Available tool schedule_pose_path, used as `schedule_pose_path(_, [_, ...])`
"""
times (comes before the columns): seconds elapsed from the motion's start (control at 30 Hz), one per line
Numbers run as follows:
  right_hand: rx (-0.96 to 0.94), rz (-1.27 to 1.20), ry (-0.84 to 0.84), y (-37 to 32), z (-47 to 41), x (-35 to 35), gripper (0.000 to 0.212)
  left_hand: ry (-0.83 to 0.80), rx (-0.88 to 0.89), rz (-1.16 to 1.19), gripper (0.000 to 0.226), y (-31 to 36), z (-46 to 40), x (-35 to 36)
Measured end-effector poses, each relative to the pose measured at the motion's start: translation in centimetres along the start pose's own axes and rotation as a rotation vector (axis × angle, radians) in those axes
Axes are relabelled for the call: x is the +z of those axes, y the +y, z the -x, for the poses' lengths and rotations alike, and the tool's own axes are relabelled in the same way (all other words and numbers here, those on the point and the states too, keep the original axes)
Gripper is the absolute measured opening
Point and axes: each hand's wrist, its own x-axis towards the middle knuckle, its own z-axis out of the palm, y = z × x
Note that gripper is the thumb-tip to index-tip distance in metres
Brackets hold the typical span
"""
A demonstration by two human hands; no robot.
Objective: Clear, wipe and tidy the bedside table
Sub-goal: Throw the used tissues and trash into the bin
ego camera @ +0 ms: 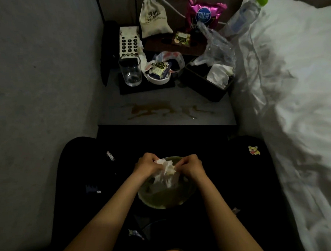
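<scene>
Head view: both the left hand (146, 164) and right hand (189, 165) pinch a crumpled tissue (166, 172) over the bin (184, 200) in the lap, while the brown spill (160, 109) lies well ahead, across the bedside table (208, 119) front edge, equally near either hand.

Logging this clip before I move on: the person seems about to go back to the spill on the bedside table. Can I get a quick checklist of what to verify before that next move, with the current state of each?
1. Crumpled white tissue gripped by both the left hand and the right hand: ok.
2. Tissue held over the round lined waste bin: ok.
3. Brown liquid spill on the grey bedside table wiped: not ok, it remains.
4. Path to the spill free: ok, the clear drinking glass and the black tissue box stand behind it.
5. Fresh tissue available in the box: ok, white tissue shows.
6. Whether the held tissue is wet: cannot tell.
</scene>
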Motion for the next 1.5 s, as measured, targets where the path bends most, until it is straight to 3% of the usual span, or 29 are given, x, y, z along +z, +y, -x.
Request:
schedule_pose_path(0.17, [-0.036, -0.001, 0.141, -0.5, -0.4, -0.5, 0.015, -0.004, -0.011, 0.039, 0.041, 0.1, -1.0, -1.4])
schedule_pose_path(0.4, [-0.272, -0.229, 0.189, -4.0, 0.0, -5.0, 0.012, 0.079, 0.181, 0.269, 0.023, 4.4, -0.3, -5.0])
schedule_pose_path(0.6, [-0.481, -0.316, 0.34, -7.5, -1.0, -10.6, 0.013, 0.06, 0.343, 0.403, 0.016, 10.2, -0.8, -7.2])
schedule_pose_path(0.87, [-0.508, -0.259, 0.622, -11.1, -5.5, -17.5, 0.018, 0.036, 0.511, 0.363, 0.018, 17.8, -4.2, -8.1])
schedule_pose_path(1.03, [-0.506, 0.019, 0.697, -12.1, -8.9, -20.3, 0.042, 0.08, 0.544, 0.325, 0.028, 19.8, -5.7, -9.0])
schedule_pose_path(1.17, [-0.465, 0.298, 0.663, -12.3, -10.7, -20.9, 0.053, 0.29, 0.63, 0.2, 0.026, 19.7, -6.7, -10.0])
schedule_pose_path(1.27, [-0.479, 0.504, 0.592, -12.7, -11.7, -20.7, 0.039, 0.461, 0.643, 0.04, 0.022, 19.0, -7.8, -11.1])
schedule_pose_path(1.37, [-0.551, 0.605, 0.664, -13.1, -11.7, -20.7, 0.016, 0.567, 0.632, -0.102, 0.024, 18.5, -8.8, -12.5])
schedule_pose_path(1.5, [-0.748, 0.695, 0.714, -14.4, -11.1, -20.9, 0.014, 0.609, 0.649, -0.365, 0.028, 18.5, -10.0, -14.0])
